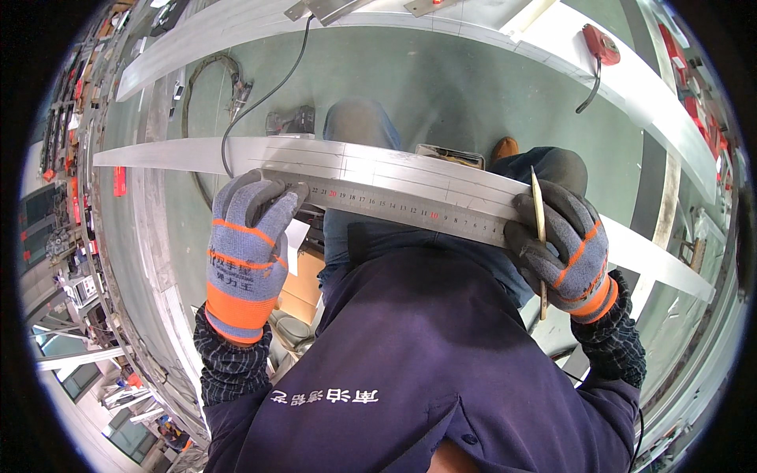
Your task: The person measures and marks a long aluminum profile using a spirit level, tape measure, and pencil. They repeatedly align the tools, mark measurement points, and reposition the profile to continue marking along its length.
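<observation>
A steel ruler [404, 209] lies along the near side of a long silver metal bar [441, 175], which runs crosswise in front of me and bears thin marked lines. My left hand [254, 248], in a grey and orange work glove, is closed at the ruler's left end, fingers on the bar. At the other end, my right hand [561, 244], gloved alike, grips the ruler and bar edge. A slim, pale yellow pencil [540, 217] sits between its fingers, pointed end away from me. The thumb and fingers cover the ruler's right tip.
Beyond the bar runs another long pale beam [643, 98], with a red tape measure [602, 46] on it, its black strap hanging over. A dark cable [285, 79] drops down to the near bar by my left hand. A cardboard box [306, 276] stands below, beside my legs.
</observation>
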